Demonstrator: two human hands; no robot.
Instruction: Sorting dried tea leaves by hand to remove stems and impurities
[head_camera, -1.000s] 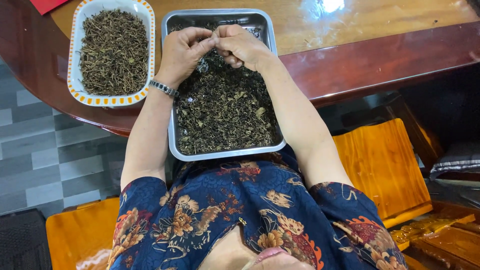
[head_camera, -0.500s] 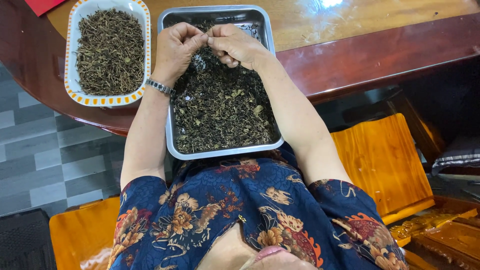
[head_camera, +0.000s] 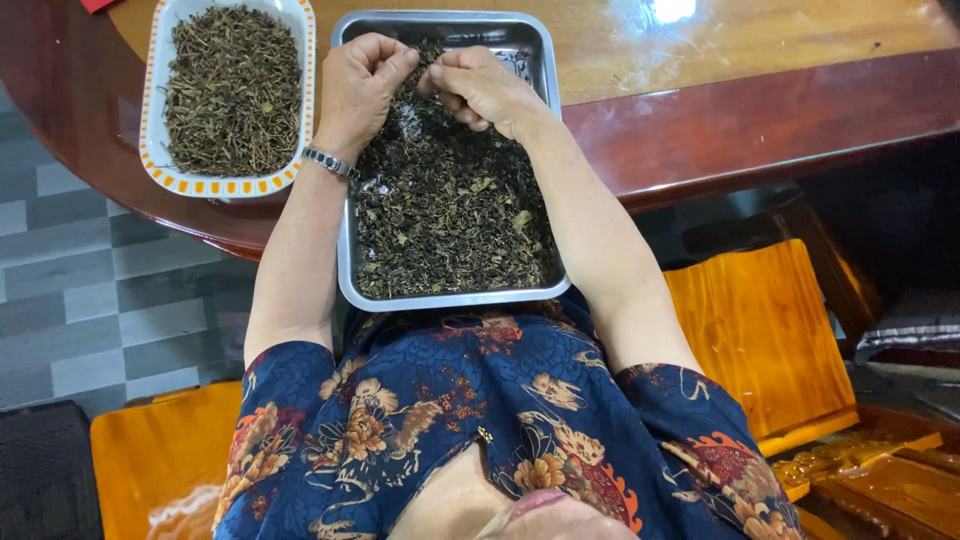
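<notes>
Sorting by size:
Table (head_camera: 760, 110): glossy wood, curved edge.
Metal tray (head_camera: 349, 262): long axis near to far, dried leaves (head_camera: 450, 215) heaped directly nearward of both hands.
White dish (head_camera: 152, 140): far left, holding stems.
Left hand (head_camera: 360, 85): fingers curled, pinched on leaf bits.
Right hand (head_camera: 482, 88): fingertips together, touching left; neither nearer.
</notes>
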